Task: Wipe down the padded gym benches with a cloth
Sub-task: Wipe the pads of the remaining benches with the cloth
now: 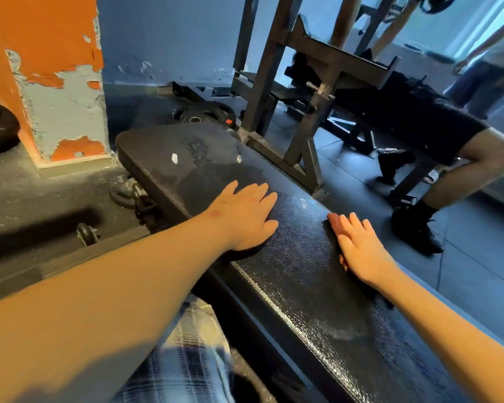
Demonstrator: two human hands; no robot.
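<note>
Two flat palms press the slick-looking padded bench (288, 286) mid-frame: left hand (246, 216) bracing, right hand (358, 248) pinning a seemingly limp cloth (332, 218).

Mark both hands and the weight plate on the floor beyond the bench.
left hand (245, 218): head view, back of the hand.
right hand (360, 250): head view, back of the hand.
weight plate (205, 112): head view, top face beside the hub.

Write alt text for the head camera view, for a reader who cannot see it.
Two bare hands press flat on a black padded gym bench: the left hand on the bare pad, the right hand near its right edge, seemingly over a dark cloth. Behind stand a peeling orange pillar, weight plates and a metal rack.
</note>
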